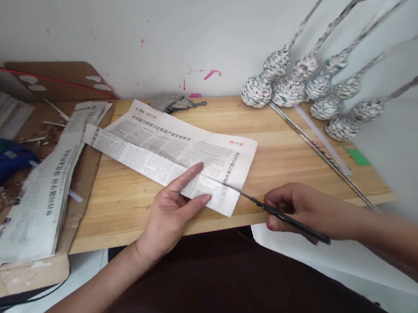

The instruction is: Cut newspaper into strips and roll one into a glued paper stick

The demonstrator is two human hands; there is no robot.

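Note:
A sheet of printed newspaper [177, 135] lies slanted over the wooden tabletop, with a crease or slit running lengthwise through its lower part. My left hand [169, 208] holds its near edge, with index finger and thumb on top and the other fingers partly hidden below. My right hand [304, 208] grips black-handled scissors [288, 220], seen nearly edge-on. Their blades point left and meet the paper at its right end, in line with the crease. How far the blades are apart I cannot tell.
On the left, folded newspaper strips [60, 177] and a blue glue gun [4, 163] lie on cardboard. A grey glove [173, 102] rests by the wall. Several woven paper gourd shapes [289, 88] with long stems stand back right, near a thin paper rod [320, 152] and a green scrap [357, 156].

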